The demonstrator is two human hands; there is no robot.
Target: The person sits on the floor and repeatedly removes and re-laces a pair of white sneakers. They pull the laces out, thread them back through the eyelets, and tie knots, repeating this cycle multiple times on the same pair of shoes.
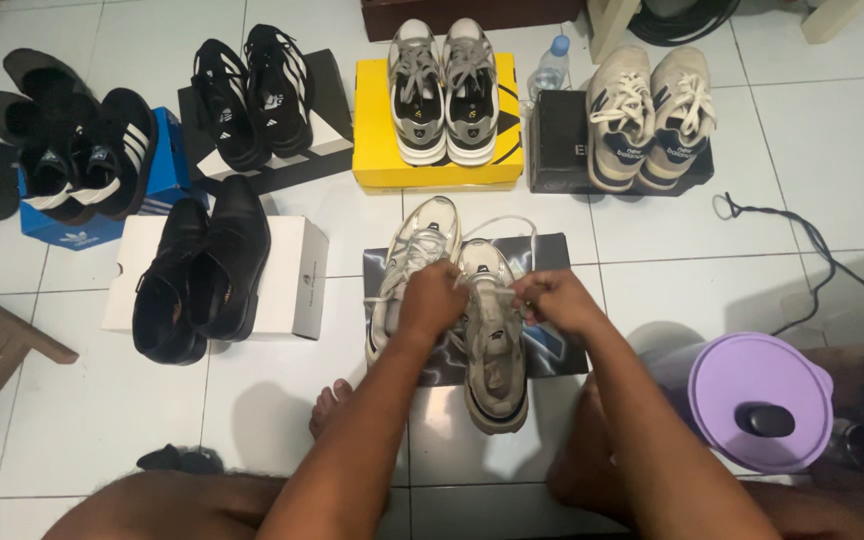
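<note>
On the near part of the white tiled floor point(652, 300), just in front of the person's knees, a pair of pale sneakers rests on a dark shoe box point(552, 345) with a lightning pattern. The right-hand sneaker point(494, 365) lies with its long axis running near to far, heel toward the person and toe pointing away; its left neighbour point(407, 262) lies parallel, set a little farther off. The left hand point(432, 300) is closed over the laces at the tongue, and the right hand point(550, 298) pinches a white lace point(500, 225) that loops away over the box. Farther off, four more pairs sit on their boxes, with black leather shoes point(197, 270) to the left. A purple lidded container point(760, 400) stands near right.
</note>
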